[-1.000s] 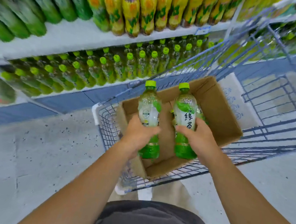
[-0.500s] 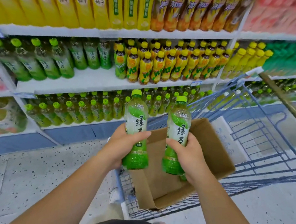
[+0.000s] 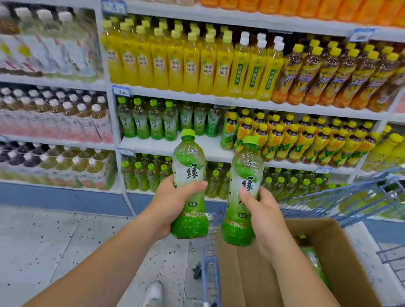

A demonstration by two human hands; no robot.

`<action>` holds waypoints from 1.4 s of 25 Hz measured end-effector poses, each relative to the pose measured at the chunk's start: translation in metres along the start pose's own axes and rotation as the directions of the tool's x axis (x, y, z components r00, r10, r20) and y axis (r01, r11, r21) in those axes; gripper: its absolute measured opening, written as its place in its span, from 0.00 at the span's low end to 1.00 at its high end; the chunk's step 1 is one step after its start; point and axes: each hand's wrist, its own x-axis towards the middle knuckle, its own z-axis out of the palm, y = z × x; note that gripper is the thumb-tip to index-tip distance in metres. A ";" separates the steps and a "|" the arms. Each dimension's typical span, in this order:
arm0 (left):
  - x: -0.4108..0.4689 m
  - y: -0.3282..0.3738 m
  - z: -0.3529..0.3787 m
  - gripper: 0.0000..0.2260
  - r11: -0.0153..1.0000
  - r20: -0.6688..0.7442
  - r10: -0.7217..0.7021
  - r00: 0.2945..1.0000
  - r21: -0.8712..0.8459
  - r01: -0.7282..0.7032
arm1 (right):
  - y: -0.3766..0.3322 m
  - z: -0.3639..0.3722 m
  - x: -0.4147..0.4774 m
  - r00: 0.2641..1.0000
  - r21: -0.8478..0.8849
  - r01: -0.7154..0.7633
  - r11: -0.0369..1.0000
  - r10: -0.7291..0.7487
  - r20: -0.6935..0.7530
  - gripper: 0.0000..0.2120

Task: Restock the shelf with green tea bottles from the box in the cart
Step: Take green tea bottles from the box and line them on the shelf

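The box (image 3: 344,262) sat open-topped in the cart (image 3: 208,265) at the person's right, its near flap low enough that a hand could pass in and out. At least one spare bottle (image 3: 313,263) lay inside against the far wall, so the stock was not used up. Above the cart's front edge, the left hand (image 3: 171,203) gripped the left bottle (image 3: 189,167) round its lower body, with the thumb across the label and the fingers wrapped behind. The right hand (image 3: 263,213) held the right bottle (image 3: 245,169) the same way. Both bottles were upright, caps up and labels facing the person. This grip probably allowed each base to be set down flat without turning the wrist. The bottles were just beside each other and not touching. Open floor (image 3: 54,250) lay between the person and the shelving. Beyond them, the shelf (image 3: 197,148) carried the green tea row (image 3: 148,123) at its left. Bare board showed at the front, right of that row, with some green bottles set further back. The yellow-labelled bottles (image 3: 288,141) closed that space on the right, and the shelf above limited the height. The bottles would probably need to go in level over the front lip.
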 end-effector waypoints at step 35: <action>0.539 -0.040 -0.078 0.23 0.758 -0.043 0.500 0.865 0.505 -0.413 | 0.136 0.144 0.524 0.944 -0.119 0.316 0.941 -0.324 -0.058 0.20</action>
